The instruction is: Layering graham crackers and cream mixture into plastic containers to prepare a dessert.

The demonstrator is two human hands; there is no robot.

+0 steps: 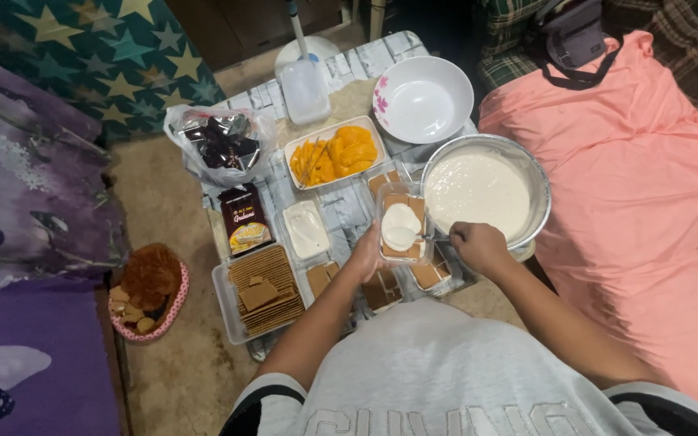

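The left hand (367, 257) grips the left wall of a clear tub (403, 224), holding it above the low table (349, 206). The tub holds crackers with a dab of white cream on top; its long axis runs away from the person. The right hand (478, 245) is closed in a fist, apparently around a utensil handle, though the utensil is not discernible. It sits just right of the tub, at the near rim of the cream bowl (485, 190). Both hands flank the tub; the left one touches it.
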